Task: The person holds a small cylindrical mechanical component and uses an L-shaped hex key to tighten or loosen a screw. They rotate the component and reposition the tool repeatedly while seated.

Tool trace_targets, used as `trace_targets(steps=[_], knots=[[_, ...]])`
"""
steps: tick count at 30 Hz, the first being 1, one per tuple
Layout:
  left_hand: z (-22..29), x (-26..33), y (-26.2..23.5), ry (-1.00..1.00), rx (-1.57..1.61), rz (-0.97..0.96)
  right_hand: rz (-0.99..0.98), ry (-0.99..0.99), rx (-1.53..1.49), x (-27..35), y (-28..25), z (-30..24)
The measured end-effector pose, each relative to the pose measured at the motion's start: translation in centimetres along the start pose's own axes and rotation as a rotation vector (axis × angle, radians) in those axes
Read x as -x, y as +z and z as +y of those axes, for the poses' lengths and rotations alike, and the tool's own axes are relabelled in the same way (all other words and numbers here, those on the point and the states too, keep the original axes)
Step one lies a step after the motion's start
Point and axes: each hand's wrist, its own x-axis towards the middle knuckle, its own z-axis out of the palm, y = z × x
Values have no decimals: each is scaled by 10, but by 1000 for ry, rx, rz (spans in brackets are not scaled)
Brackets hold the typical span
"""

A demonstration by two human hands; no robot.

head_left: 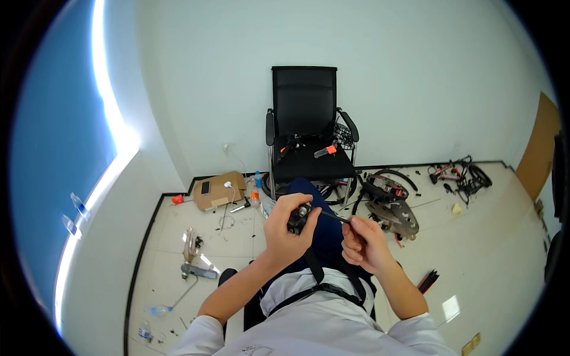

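My left hand [285, 231] is closed around a small black mechanical part [297, 222] with a round silvery piece on its top. It is held up over my lap, and the fingers cover much of it. A thin dark rod [336, 218] slants from that part toward my right hand [366, 242], whose thumb and fingers pinch its outer end. Whether the rod is a tool or belongs to the part, I cannot tell. My legs in dark blue trousers [323, 240] lie beneath both hands.
Ahead stands a black mesh chair [304, 98] with orange-marked items on its seat. Dismantled bike parts [392, 204] lie at right, with more [463, 178] by the wall. Cardboard [218, 191] with a phone, several bottles and a metal bracket [199, 271] lie at left.
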Motion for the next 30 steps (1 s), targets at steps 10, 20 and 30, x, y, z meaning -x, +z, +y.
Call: trace_targets(steps=[10,20,30], knots=[[25,-5,-2,-67,-7,-68,71,-22,43,8,14,-7],[32,-19,-10,-80,-25,-159,149,-241,355,11,23,2],[19,-20,-15,352,-19,-196,-252,238,-227,16,0,-22]])
